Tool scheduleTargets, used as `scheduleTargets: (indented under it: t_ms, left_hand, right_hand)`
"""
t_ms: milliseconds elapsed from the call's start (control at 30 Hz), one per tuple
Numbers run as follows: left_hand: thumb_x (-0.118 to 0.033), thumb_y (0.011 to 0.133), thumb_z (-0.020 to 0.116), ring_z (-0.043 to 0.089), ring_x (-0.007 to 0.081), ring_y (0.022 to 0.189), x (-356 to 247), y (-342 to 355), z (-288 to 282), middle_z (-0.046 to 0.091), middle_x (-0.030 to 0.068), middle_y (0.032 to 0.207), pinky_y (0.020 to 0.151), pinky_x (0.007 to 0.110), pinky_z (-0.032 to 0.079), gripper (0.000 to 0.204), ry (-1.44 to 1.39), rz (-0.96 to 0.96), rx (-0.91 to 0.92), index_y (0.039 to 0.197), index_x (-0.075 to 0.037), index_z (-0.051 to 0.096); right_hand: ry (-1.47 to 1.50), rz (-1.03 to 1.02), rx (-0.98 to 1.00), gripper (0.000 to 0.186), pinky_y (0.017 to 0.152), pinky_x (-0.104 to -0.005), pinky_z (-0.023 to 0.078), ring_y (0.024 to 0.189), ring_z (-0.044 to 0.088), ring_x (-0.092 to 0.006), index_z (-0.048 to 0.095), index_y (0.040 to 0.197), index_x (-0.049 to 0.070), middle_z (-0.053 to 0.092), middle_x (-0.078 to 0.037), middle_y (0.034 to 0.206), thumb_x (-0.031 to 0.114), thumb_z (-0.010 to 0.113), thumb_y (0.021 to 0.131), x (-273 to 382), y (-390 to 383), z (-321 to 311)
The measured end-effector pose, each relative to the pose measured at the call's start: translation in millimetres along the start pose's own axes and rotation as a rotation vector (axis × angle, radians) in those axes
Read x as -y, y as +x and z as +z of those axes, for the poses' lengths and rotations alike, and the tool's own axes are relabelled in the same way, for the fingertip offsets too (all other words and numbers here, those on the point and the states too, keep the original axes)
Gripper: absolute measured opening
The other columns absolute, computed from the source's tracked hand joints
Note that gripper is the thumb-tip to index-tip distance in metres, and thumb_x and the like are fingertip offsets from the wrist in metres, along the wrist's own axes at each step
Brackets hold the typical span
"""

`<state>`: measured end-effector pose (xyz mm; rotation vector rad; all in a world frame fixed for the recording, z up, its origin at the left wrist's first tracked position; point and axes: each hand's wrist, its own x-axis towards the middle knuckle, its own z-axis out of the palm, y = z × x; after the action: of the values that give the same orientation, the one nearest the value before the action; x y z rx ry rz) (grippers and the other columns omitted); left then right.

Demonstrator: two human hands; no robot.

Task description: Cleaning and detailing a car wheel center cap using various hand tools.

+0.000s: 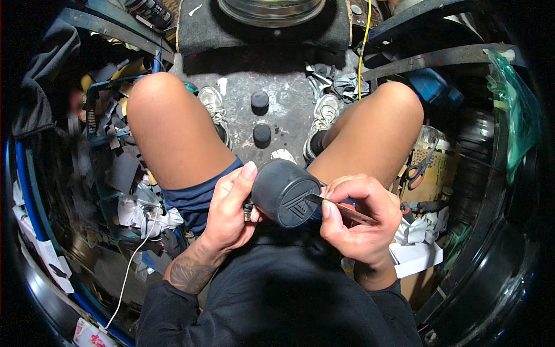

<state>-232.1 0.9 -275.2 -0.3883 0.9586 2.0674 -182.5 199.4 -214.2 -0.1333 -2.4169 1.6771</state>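
Observation:
My left hand (229, 208) is wrapped round the side of a black cylindrical cap (272, 182), with the thumb lying along its upper edge. The cap is tilted, and its round end with raised slanted bars faces me. Between the thumb and fingers of my right hand (367, 217) is a thin, flat metal blade (354, 215). Its tip meets the raised bars at the right of the cap's end; I cannot tell how hard it presses. A bit of something red shows behind the blade, mostly hidden by my fingers.
Two smaller black round caps (260, 100) stand on the grey floor between my shoes. Ahead, a wheel rim (272, 16) rests on a dark padded stand (202, 34). Scissors (420, 169) lie by my right knee. A yellow cable (363, 61) hangs nearby; scraps fill a blue-edged bin on the left.

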Motion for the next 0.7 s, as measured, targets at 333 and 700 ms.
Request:
scheduleTargets:
  t_ms: [333, 700]
  left_hand:
    - [-0.038, 0.103, 0.043, 0.041, 0.0029, 0.044, 2.6, -1.4, 9.8, 0.062, 0.0019, 0.075, 0.041, 0.019, 0.033, 0.040, 0.038, 0.030, -0.087, 0.102, -0.002, 0.060]
    - [-0.038, 0.103, 0.044, 0.043, 0.0031, 0.046, 5.0, 2.7, 3.7, 0.062, 0.0011, 0.076, 0.041, 0.017, 0.033, 0.036, -0.249, -0.172, -0.061, 0.101, -0.006, 0.060]
  right_hand:
    - [-0.091, -0.075, 0.003, 0.017, 0.075, -0.0328, 0.054, 0.079, 0.067, -0.0254, 0.061, 0.081, 0.000, 0.064, -0.011, 0.076, -0.005, 0.070, 0.067, 4.3, 3.6, 3.1]
    - [-0.094, -0.003, -0.046, 0.018, 0.076, -0.0350, 0.056, 0.082, 0.070, -0.0266, 0.062, 0.082, 0.000, 0.066, -0.010, 0.078, -0.003, 0.073, 0.068, 9.1, 2.5, 7.5]
